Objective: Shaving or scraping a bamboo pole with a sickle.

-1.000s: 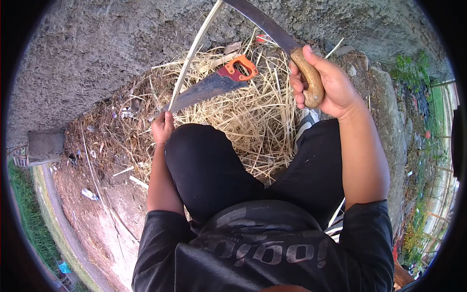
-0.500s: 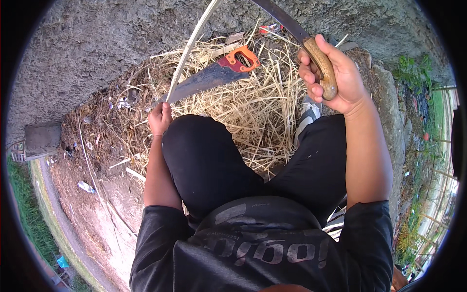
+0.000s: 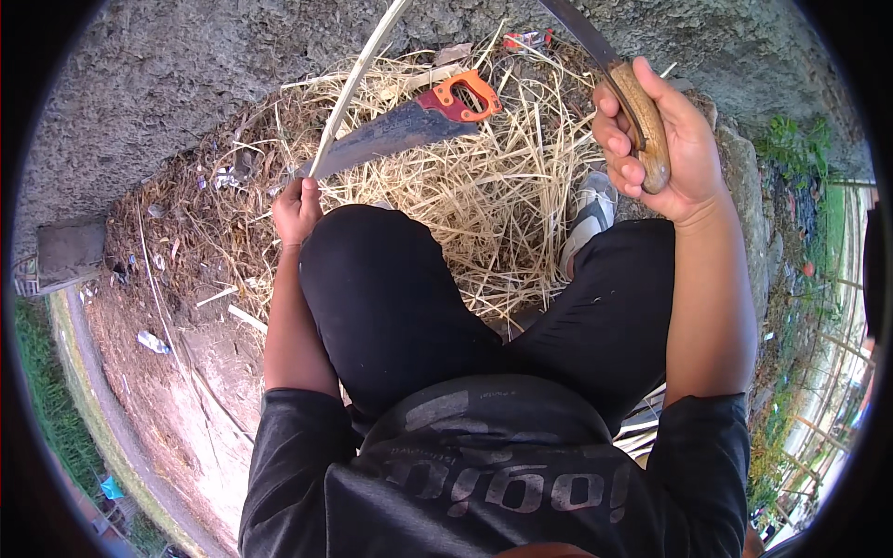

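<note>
Beside my left knee, my left hand (image 3: pixel 298 211) pinches the lower end of a long pale strip (image 3: pixel 356 79), which looks like split bamboo or wood. The strip rises and leans right, leaving the picture at the top edge. My right hand (image 3: pixel 665 139), higher and to the right, is closed around the wooden handle (image 3: pixel 642 116) of a large knife. Its dark curved blade (image 3: pixel 581 30) slants up to the left, and its tip is out of view. Blade and strip stand apart where they show. A hand saw (image 3: pixel 400 132) with an orange and red handle lies between and beyond my hands.
Pale shavings (image 3: pixel 493 209) cover the ground in front of my knees, under the saw. A rough grey wall (image 3: pixel 186 84) runs along the far side. A shoe (image 3: pixel 591 219) shows by my right knee. A plastic bottle (image 3: pixel 153 342) lies on the dirt at left.
My right hand has moved right with the knife, widening the gap between blade and strip. My left hand has shifted slightly up and left in the picture, still pinching the strip.
</note>
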### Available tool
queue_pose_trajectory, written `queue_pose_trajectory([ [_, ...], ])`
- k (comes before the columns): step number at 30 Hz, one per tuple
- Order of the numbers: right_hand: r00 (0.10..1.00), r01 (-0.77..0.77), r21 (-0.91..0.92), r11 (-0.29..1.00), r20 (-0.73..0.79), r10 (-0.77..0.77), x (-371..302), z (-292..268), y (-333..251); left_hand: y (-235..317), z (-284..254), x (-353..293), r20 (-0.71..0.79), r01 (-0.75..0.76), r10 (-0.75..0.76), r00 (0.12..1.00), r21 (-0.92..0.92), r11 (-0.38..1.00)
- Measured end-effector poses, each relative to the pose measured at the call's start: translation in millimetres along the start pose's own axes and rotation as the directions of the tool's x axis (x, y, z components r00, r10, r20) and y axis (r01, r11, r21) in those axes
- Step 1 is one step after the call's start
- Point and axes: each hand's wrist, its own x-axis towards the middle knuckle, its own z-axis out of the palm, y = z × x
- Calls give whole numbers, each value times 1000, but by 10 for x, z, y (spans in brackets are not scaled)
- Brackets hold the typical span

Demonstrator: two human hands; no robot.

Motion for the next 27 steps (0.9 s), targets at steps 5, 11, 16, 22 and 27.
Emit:
queue_pose_trajectory([
  [5,1000,9,-20,1000,-19,-9,-7,10,-9,15,23,0,-3,57,-57,998,11,998],
  [11,999,8,-29,1000,-30,-9,4,41,-8,-76,0,14,-18,-11,12,1000,28,1000],
  [16,993,41,-94,995,-108,-51,9,83,-5,15,-33,-13,-14,80,-79,997,24,997],
  [22,928,208,-297,932,-242,-284,22,-37,22,76,27,-2,18,-10,8,1000,64,998],
  [27,804,271,-693,668,-219,-553,42,89,30,217,-118,52,-40,-50,56,998,151,987],
])
